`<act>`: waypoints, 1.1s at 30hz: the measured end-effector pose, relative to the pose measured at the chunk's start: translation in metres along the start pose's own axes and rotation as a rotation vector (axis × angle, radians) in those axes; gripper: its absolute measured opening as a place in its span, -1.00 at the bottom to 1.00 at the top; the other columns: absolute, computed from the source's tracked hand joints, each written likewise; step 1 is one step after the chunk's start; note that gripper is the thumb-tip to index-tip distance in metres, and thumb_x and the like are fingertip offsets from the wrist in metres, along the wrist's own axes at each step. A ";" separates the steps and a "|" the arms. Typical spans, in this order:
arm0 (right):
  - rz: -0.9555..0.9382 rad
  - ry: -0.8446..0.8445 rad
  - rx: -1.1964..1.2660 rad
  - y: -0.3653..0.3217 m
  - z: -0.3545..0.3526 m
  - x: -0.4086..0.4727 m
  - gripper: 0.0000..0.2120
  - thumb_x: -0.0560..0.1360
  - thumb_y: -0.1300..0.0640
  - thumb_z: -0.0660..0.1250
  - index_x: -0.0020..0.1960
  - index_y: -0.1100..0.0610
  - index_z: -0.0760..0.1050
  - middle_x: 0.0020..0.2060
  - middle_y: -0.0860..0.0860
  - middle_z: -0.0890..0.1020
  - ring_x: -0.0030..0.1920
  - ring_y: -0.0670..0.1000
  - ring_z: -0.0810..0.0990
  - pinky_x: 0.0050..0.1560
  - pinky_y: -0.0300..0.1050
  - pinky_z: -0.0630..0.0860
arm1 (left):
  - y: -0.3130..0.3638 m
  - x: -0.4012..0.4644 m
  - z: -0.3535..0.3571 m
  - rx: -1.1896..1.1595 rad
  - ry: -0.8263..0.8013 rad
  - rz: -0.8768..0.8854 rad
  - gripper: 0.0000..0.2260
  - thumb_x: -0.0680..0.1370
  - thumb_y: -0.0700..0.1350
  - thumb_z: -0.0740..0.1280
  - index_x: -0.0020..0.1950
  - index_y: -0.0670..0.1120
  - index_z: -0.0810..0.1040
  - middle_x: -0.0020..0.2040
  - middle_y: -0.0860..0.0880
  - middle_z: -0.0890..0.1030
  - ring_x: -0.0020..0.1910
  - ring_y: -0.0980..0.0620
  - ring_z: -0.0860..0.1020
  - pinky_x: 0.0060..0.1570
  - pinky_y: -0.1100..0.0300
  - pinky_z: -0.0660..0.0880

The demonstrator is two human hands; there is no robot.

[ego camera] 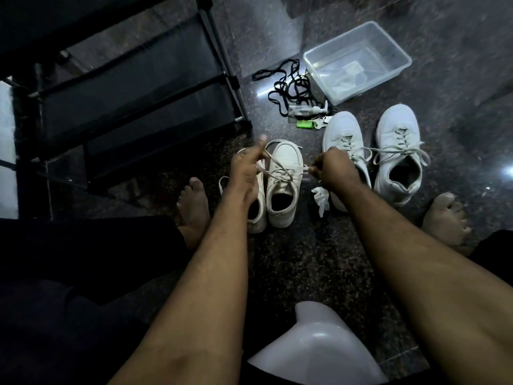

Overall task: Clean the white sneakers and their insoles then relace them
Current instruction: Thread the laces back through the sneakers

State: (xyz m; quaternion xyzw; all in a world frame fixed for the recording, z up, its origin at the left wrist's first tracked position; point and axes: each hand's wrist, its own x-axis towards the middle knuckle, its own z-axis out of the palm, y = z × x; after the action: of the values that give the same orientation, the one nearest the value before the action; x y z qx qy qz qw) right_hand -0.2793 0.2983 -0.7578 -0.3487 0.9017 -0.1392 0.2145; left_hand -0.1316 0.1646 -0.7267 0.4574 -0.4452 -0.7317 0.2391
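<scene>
Two pairs of white sneakers stand on the dark floor. The near pair sits in the middle: one sneaker (pixel 284 187) is fully visible, the other (pixel 257 215) is mostly hidden under my left forearm. My left hand (pixel 247 168) pinches one end of the white lace (pixel 280 169) of the visible sneaker. My right hand (pixel 334 169) pinches the other end, and the lace runs taut between them. The second pair (pixel 399 151) stands to the right, laced, its loose ends lying across both shoes. A crumpled white cloth (pixel 322 198) lies beside my right wrist.
A clear plastic tub (pixel 358 61) stands at the back right. Black laces (pixel 288 87), a small spray bottle (pixel 308 109), a green object (pixel 304 124) and keys lie before it. A black shoe rack (pixel 133 93) fills the left. My bare feet flank the sneakers; a white stool edge (pixel 313 345) is near.
</scene>
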 end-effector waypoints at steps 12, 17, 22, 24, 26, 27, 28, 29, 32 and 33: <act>0.107 0.094 -0.083 -0.014 0.007 -0.007 -0.79 0.51 0.08 0.27 0.04 0.14 0.60 -0.09 0.19 0.67 -0.03 0.24 0.64 -0.15 -0.04 0.46 | -0.011 0.018 -0.001 0.512 0.181 -0.005 -0.10 0.58 0.22 0.28 0.60 0.01 -0.34 0.53 -0.27 0.28 0.47 -0.22 0.35 0.47 0.01 0.22; 0.353 -0.088 0.168 -0.024 0.024 -0.010 -0.49 0.60 -0.18 0.19 0.19 0.26 0.55 0.15 0.27 0.60 0.20 0.28 0.55 0.11 0.04 0.49 | -0.033 0.015 0.005 0.972 0.089 0.017 -0.64 0.59 0.05 0.34 0.19 -0.23 0.57 0.14 -0.26 0.64 0.18 -0.24 0.56 0.11 0.06 0.45; 0.503 -0.270 0.490 -0.030 0.042 -0.012 -0.36 0.63 -0.21 0.10 0.36 0.34 0.46 0.29 0.28 0.53 0.31 0.22 0.51 0.26 -0.04 0.42 | -0.040 0.011 0.010 0.999 0.111 -0.060 -0.58 0.60 0.12 0.29 -0.04 -0.24 0.65 0.03 -0.27 0.67 0.09 -0.25 0.59 0.05 0.04 0.48; 0.577 -0.244 0.793 -0.031 0.046 -0.008 -0.43 0.60 -0.18 0.22 0.25 0.33 0.53 0.00 0.20 0.64 -0.03 0.15 0.66 -0.08 -0.11 0.56 | -0.044 0.017 0.014 0.824 0.100 -0.080 -0.59 0.59 0.12 0.32 -0.27 -0.19 0.59 -0.10 -0.27 0.67 -0.03 -0.24 0.63 0.02 0.00 0.52; 0.661 -0.269 1.136 -0.033 0.046 -0.004 -0.61 0.61 -0.11 0.26 -0.02 0.24 0.56 -0.41 0.04 0.55 -0.55 -0.07 0.50 -0.55 -0.28 0.39 | -0.048 0.022 0.017 0.606 0.067 -0.110 -0.61 0.59 0.06 0.35 -0.36 -0.14 0.53 -0.22 -0.21 0.66 -0.18 -0.15 0.62 0.04 -0.07 0.57; 0.677 -0.307 1.232 -0.032 0.048 0.000 -0.66 0.63 -0.08 0.24 -0.13 0.17 0.51 -0.54 -0.02 0.47 -0.66 -0.13 0.37 -0.65 -0.32 0.27 | -0.050 0.023 0.018 0.522 0.051 -0.132 -0.64 0.59 0.03 0.36 -0.34 -0.13 0.55 -0.23 -0.17 0.65 -0.21 -0.09 0.60 0.04 -0.09 0.58; 0.687 -0.317 1.250 -0.035 0.045 -0.001 -0.69 0.64 -0.06 0.22 -0.18 0.11 0.46 -0.61 -0.07 0.42 -0.69 -0.16 0.30 -0.68 -0.33 0.21 | -0.052 0.023 0.020 0.455 0.042 -0.162 -0.68 0.59 0.01 0.38 -0.32 -0.12 0.56 -0.22 -0.15 0.64 -0.21 -0.06 0.59 0.02 -0.08 0.59; 0.691 -0.316 1.253 -0.035 0.044 -0.001 -0.72 0.64 -0.03 0.22 -0.19 0.08 0.44 -0.63 -0.09 0.41 -0.69 -0.16 0.29 -0.69 -0.33 0.20 | -0.055 0.023 0.023 0.412 0.040 -0.184 -0.71 0.57 0.00 0.40 -0.30 -0.11 0.57 -0.22 -0.15 0.63 -0.22 -0.06 0.58 -0.02 -0.08 0.60; 0.685 -0.225 1.240 -0.032 0.053 0.001 -0.81 0.55 0.06 0.39 -0.03 0.19 0.56 -0.36 0.02 0.64 -0.46 -0.09 0.56 -0.49 -0.30 0.47 | -0.066 0.026 0.026 0.404 0.044 -0.152 -0.71 0.53 -0.04 0.44 -0.36 -0.08 0.52 -0.29 -0.14 0.54 -0.27 -0.05 0.49 -0.16 -0.04 0.55; 0.690 -0.209 1.171 -0.027 0.063 0.004 -0.69 0.49 -0.01 0.45 0.05 0.23 0.59 -0.26 0.05 0.67 -0.39 -0.07 0.60 -0.40 -0.26 0.54 | -0.068 0.027 0.027 0.402 0.054 -0.138 -0.70 0.54 -0.08 0.43 -0.38 -0.10 0.51 -0.30 -0.13 0.54 -0.26 -0.05 0.49 -0.16 -0.02 0.53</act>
State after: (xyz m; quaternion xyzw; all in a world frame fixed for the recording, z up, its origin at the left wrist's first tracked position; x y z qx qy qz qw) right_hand -0.2364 0.2700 -0.8029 0.1199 0.7121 -0.4929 0.4854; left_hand -0.1640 0.1894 -0.7935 0.5446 -0.5432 -0.6305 0.1043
